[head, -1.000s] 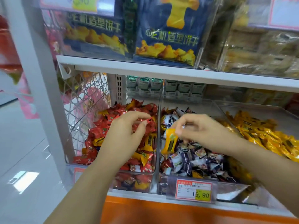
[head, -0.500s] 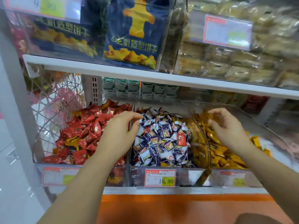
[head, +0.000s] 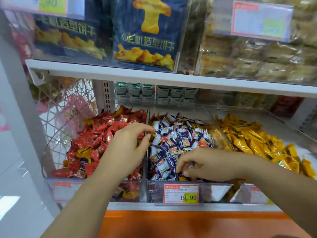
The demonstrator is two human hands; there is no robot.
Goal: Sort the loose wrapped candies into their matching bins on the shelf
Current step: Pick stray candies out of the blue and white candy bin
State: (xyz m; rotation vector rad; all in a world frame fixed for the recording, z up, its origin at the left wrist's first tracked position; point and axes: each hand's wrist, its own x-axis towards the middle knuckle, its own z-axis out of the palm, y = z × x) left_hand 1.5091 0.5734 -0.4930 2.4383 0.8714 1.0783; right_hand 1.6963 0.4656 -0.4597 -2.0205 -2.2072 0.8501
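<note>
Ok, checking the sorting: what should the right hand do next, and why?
Probably pinch the yellow candy at the front of the middle bin and move it to the yellow bin: the right hand is curled beside it, and it lies among blue-and-white candies.

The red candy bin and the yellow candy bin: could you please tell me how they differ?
The red bin holds a stray yellow wrapper and a stray blue wrapper; the yellow bin looks all yellow. The left hand hovers over the red bin; no hand is over the yellow bin. Both are clear bins heaped with candy.
</note>
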